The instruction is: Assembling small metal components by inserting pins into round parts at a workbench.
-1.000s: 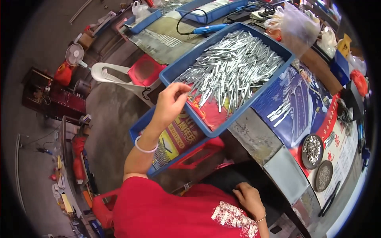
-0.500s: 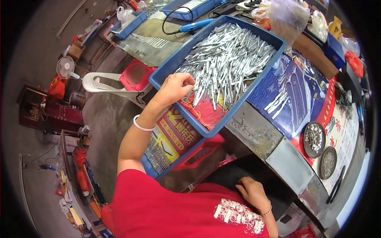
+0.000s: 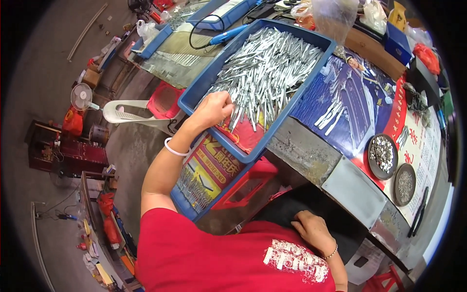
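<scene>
Strips [image 3: 272, 73] of metal lay heaped in the upper tray [image 3: 292, 95]. From the left, we had a fan [image 3: 81, 96] well apart, then the lower tray [image 3: 182, 205], holding thin metal pieces [image 3: 194, 190]. Our left hand [image 3: 214, 111] was at the upper tray's near left, fingers curled; we could not tell whether it pinched a strip. Our right hand [image 3: 314, 229] rested loosely curled over something black [image 3: 348, 219]; we could not tell whether it gripped anything. Farther right, the tabletop [image 3: 299, 151] bore a blue poster [image 3: 355, 131], two dishes [image 3: 385, 176] of small bits and a dark tool [image 3: 419, 214].
</scene>
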Available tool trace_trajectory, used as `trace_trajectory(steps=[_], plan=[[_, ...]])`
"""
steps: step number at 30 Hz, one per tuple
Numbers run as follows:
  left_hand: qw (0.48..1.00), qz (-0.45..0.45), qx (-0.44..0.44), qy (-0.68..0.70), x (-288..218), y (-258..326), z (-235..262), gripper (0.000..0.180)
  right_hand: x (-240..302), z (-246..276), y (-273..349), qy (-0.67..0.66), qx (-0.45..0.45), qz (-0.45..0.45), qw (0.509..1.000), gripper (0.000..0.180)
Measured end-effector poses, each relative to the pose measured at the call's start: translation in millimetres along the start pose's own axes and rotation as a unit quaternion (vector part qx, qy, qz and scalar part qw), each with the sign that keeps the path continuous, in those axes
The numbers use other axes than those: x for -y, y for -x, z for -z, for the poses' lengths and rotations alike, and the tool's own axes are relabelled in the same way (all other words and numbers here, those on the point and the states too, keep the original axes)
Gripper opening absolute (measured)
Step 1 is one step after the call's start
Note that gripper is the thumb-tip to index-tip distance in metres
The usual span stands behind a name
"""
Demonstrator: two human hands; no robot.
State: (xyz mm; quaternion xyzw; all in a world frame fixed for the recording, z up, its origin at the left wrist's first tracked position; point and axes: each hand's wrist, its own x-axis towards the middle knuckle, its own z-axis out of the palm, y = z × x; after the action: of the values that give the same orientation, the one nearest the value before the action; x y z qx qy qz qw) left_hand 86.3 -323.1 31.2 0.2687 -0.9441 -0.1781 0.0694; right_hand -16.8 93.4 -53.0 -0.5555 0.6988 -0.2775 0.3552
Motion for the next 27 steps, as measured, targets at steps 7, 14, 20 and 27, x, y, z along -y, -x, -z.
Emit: trace_trajectory(steps=[7, 14, 20, 27], plan=[[0.868, 0.046, -0.163, 0.467, -66.2, 16.6, 21.4, 0.009, 3.3, 6.9, 11.7, -0.031, -0.001, 0.019, 0.999, 0.017], [0.711, 0.034, -0.07, 0.698, -212.8, 76.5, -55.1, 0.021, 30.0, 37.6, 31.8, -0.43, -0.186, 0.003, 0.884, 0.034], [0.686, 0.052, 0.109, 0.717, -269.1, 113.7, -123.0, 0.011, 21.7, 59.6, 61.5, -0.494, -0.379, 0.012, 0.783, 0.019], [0.728, -0.008, 0.294, 0.619, -286.7, 114.3, -134.4, 0.019, 9.0, 74.0, 82.4, -0.451, -0.385, -0.043, 0.804, 0.011]])
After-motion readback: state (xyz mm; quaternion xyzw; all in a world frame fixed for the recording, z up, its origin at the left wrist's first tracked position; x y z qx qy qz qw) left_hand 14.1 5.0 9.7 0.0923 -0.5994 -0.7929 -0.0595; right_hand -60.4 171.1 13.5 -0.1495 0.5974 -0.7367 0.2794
